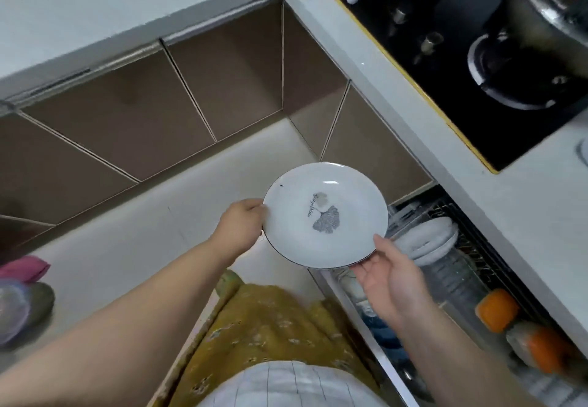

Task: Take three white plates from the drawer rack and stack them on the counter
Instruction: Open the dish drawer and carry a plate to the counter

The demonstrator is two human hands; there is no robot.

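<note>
Both hands share one white plate (pixel 324 215) held face-up — left hand (pixel 240 227) pinching its far-left rim, right hand (pixel 389 279) cupped under its near edge — with the drawer rack (pixel 458 247) just right of the right hand, bare counter (pixel 525 203) beyond.

Black stove (pixel 496 66), orange-lidded jars (pixel 496 309)

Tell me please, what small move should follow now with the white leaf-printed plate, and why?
Probably carry the white leaf-printed plate, held by left hand and right hand, onto the pale counter; it hangs above the floor, and more white plates remain in the drawer rack.
</note>
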